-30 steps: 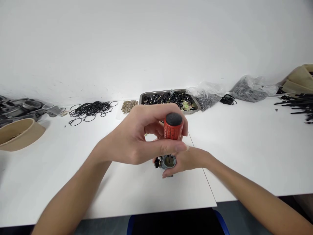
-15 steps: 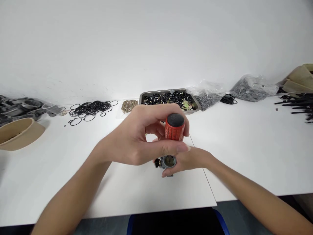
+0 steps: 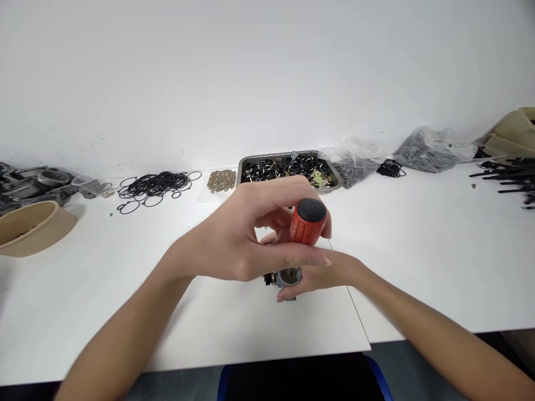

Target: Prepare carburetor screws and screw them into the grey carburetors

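Note:
My left hand [image 3: 246,234] is closed around a screwdriver [image 3: 307,225] with a red ribbed handle and a black end cap. The handle's capped end points up toward me, while its shaft and tip are hidden behind my fingers. Lower down, my right hand [image 3: 317,275] grips a small grey metal carburetor [image 3: 290,276] by its side. A round bore and a black knob show on the carburetor; my left hand covers the rest of it.
Behind my hands stands a metal tray [image 3: 339,181] of mixed small parts. Left of it lie brass pieces [image 3: 222,181], black rubber rings [image 3: 154,186] and a beige bin [image 3: 37,228]. Plastic bags [image 3: 434,150] of parts and black rods [image 3: 514,175] are to the right.
My left hand and the screwdriver handle have shifted slightly right and down, and the handle leans a little differently. The right hand and the carburetor have stayed in place.

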`<action>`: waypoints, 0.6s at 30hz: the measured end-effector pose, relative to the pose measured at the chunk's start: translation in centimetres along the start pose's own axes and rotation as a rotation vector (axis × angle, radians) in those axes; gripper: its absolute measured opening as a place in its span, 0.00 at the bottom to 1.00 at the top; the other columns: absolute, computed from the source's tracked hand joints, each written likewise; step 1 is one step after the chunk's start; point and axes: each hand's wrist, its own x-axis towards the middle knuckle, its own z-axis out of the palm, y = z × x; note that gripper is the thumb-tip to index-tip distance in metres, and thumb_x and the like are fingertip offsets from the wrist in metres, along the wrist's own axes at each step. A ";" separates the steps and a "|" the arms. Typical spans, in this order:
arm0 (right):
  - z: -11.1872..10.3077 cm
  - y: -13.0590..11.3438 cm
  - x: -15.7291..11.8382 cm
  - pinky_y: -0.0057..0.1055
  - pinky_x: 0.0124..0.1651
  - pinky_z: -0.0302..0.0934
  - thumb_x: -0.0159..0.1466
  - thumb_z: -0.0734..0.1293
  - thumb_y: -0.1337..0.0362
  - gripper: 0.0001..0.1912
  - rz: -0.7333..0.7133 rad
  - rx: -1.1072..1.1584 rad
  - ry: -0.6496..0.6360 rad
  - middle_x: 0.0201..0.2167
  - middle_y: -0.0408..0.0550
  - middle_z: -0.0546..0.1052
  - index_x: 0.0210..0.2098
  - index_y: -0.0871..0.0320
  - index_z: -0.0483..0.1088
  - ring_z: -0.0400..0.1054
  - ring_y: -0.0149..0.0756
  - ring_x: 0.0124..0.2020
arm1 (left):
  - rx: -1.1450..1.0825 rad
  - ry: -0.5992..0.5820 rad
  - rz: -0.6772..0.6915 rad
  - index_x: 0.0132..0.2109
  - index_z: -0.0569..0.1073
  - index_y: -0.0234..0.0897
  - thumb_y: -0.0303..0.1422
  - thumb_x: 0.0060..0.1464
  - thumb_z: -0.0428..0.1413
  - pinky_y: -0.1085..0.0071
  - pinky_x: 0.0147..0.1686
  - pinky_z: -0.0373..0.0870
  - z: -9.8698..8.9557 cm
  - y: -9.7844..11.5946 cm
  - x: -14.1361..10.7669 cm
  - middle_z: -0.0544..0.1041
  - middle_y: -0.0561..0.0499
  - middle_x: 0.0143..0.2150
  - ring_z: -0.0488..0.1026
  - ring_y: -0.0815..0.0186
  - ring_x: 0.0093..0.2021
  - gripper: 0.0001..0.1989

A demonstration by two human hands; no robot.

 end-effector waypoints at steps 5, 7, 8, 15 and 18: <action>0.3 0.5 0.0 0.38 0.58 0.58 0.56 0.73 0.54 0.21 -0.010 0.001 0.007 0.55 0.49 0.65 0.47 0.51 0.71 0.57 0.46 0.58 | 0.081 0.009 0.054 0.56 0.67 0.35 0.19 0.54 0.53 0.68 0.34 0.74 -0.1 0.6 -0.2 0.73 0.46 0.40 0.73 0.64 0.38 0.22; 0.2 0.4 0.1 0.41 0.60 0.56 0.55 0.73 0.53 0.21 -0.014 -0.005 0.001 0.55 0.49 0.65 0.46 0.51 0.71 0.56 0.47 0.60 | 0.133 -0.017 0.096 0.55 0.68 0.34 0.17 0.52 0.51 0.68 0.33 0.73 -0.1 1.0 -0.3 0.74 0.45 0.41 0.73 0.64 0.37 0.23; 0.0 0.3 0.1 0.42 0.61 0.55 0.55 0.73 0.54 0.21 -0.016 -0.004 -0.009 0.55 0.49 0.65 0.46 0.51 0.71 0.55 0.48 0.60 | 0.147 -0.022 0.113 0.54 0.69 0.34 0.18 0.52 0.51 0.68 0.32 0.73 0.0 1.2 -0.3 0.75 0.45 0.41 0.73 0.64 0.36 0.22; -0.4 -0.3 0.1 0.44 0.59 0.58 0.54 0.74 0.53 0.21 0.043 -0.007 -0.003 0.56 0.49 0.65 0.46 0.50 0.73 0.56 0.51 0.60 | 0.132 0.155 0.150 0.52 0.75 0.41 0.26 0.55 0.59 0.72 0.26 0.71 0.3 1.0 -0.2 0.76 0.48 0.34 0.74 0.64 0.35 0.18; 0.0 0.0 0.0 0.43 0.58 0.59 0.54 0.74 0.54 0.22 0.035 -0.005 -0.005 0.52 0.49 0.68 0.47 0.49 0.72 0.59 0.50 0.57 | 0.079 0.134 0.111 0.53 0.74 0.43 0.24 0.57 0.55 0.72 0.28 0.73 0.1 1.1 -0.4 0.77 0.49 0.37 0.75 0.64 0.37 0.18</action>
